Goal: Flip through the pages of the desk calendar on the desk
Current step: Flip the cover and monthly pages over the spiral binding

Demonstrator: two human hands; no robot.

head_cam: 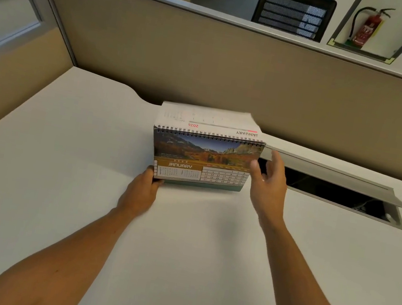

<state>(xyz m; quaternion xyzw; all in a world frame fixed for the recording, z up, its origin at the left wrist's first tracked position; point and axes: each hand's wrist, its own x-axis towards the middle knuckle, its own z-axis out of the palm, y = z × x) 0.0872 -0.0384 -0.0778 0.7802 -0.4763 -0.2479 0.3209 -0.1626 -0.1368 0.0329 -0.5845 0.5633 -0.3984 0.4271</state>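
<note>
A spiral-bound desk calendar (203, 160) stands on the white desk (62, 182), its front page showing a mountain photo above the word JANUARY. One white page, blurred, lies tipped back over the spiral, its print upside down. My left hand (141, 191) grips the calendar's lower left corner. Beside the right edge of the front page, my right hand (268, 179) is held up with its fingers apart and nothing in it.
A cable slot with a raised grey lid (336, 180) opens in the desk just right of the calendar. Beige partition walls (210, 60) close off the desk at the back and left. A black mesh chair and a red fire extinguisher stand beyond.
</note>
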